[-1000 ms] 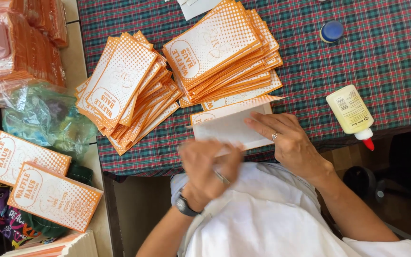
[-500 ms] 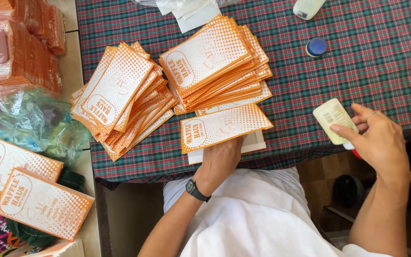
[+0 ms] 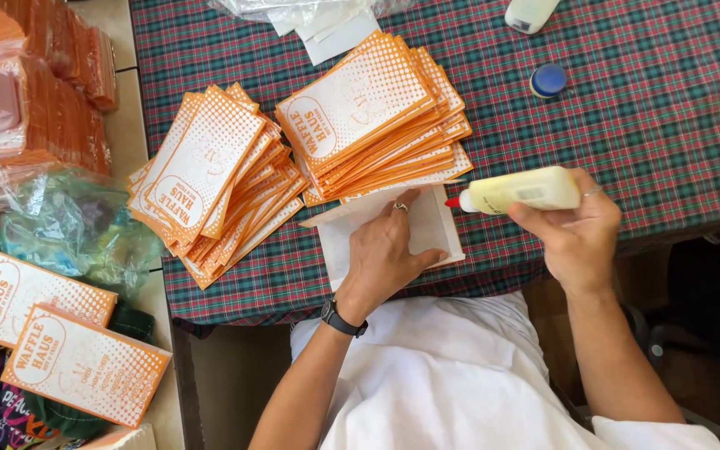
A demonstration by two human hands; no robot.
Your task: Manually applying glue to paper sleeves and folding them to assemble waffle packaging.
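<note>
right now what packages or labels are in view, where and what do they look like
Glue bottle: in right hand, pale yellow, red tip, pale label.
White bag: under left hand, flat.
Two fanned stacks: on plaid cloth, orange-white printed bags.
Two flat bags: lower left, same print.
Blue cap: upper right.

A white garment, loose and softly creased, was worn over the torso and lap; its cloth filled the lower middle of the head view. Both forearms were left bare, no sleeves reaching the wrists. A black wristwatch (image 3: 344, 318) with a dark band was strapped around the left wrist, just below the left hand (image 3: 385, 254). A ring with a small pale setting (image 3: 400, 206) was worn on one finger of that hand. A thin, plain ring (image 3: 593, 191) was carried on a finger of the right hand (image 3: 572, 233). The fingernails were kept short and unpainted.
</note>
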